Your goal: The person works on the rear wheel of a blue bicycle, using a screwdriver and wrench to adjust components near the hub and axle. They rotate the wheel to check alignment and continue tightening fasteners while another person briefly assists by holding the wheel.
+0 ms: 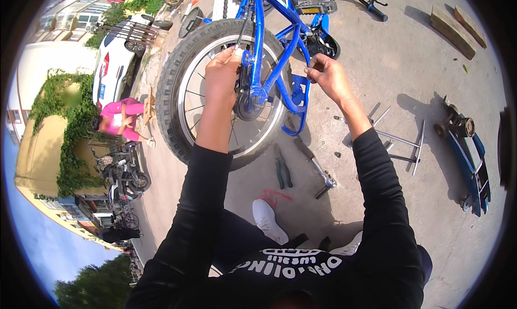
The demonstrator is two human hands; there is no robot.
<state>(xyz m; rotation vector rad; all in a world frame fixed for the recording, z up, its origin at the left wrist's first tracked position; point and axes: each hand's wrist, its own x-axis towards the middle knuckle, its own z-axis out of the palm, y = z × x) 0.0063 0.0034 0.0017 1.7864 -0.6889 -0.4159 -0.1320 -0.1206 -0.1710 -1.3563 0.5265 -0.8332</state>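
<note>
Concrete pavement (409, 50) carries pliers (283, 171) and a wrench (315, 166) by the white shoes. Beyond, the left hand (222, 75) grips the blue bicycle frame (258, 45) at the wheel (186, 88), fingers curled around something small and hidden. The right hand (328, 77) pinches a blue stay, fingertips closed.

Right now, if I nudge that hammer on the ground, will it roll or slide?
The hammer would probably pivot rather than roll: its crosswise head should block rolling. The metal head likely makes that end heavy, so the handle swings round. The rough concrete should limit sliding.
</note>
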